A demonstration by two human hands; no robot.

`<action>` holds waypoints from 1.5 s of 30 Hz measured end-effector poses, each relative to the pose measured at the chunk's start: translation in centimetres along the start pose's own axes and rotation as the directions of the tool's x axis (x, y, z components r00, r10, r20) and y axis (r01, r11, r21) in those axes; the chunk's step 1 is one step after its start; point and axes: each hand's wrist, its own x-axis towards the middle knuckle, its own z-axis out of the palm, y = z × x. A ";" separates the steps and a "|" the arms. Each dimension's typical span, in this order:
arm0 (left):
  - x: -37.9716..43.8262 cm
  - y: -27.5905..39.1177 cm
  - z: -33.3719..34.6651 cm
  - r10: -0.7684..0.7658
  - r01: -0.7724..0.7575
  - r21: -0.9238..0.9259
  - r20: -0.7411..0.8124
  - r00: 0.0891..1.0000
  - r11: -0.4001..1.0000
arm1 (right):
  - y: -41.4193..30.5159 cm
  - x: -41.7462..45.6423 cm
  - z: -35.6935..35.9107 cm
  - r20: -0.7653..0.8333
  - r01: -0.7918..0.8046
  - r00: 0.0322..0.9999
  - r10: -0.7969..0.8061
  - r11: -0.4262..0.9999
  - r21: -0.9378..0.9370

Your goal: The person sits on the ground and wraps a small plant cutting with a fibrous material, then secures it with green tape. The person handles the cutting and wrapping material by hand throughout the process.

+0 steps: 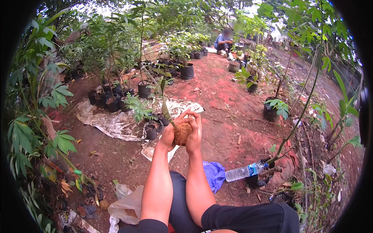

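Between my palms, out in front of my knees, is a ball of brown fibre (182,134) that looks like coconut coir wrapped round a plant's roots. A single upright green leaf (165,108) with mottled markings rises from its left side. My left hand (167,135) cups the ball from the left. My right hand (195,132) presses it from the right, its fingers curled over the far side. Part of the fibre is hidden behind the fingers.
Small black pots (150,131) stand beside a dirty pale sheet (116,128). Near my right knee lie a blue plastic bag (214,174) and a plastic water bottle (239,174). A clear plastic bag (129,205) is at my left. Potted saplings (186,71) line the path, where another person (223,43) sits.
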 end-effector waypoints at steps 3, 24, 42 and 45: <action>0.1 0.2 0.5 -0.093 0.094 0.054 -0.022 0.995 0.994 | -0.3 0.4 -0.1 -0.237 0.081 0.964 -0.117 0.984 -0.157; 0.8 -0.3 3.5 0.659 -0.246 0.903 -0.052 0.751 0.353 | 0.8 -0.5 1.9 -0.227 -0.115 0.963 0.145 0.983 0.143; -2.1 3.9 1.9 0.328 -0.292 0.169 -0.257 0.909 0.941 | -0.7 -1.2 4.0 0.101 -0.194 0.977 0.190 0.981 0.026; -3.3 3.9 1.3 0.238 -0.235 0.042 -0.242 0.941 0.971 | -0.4 -2.1 4.0 0.152 -0.272 0.953 0.263 0.961 0.044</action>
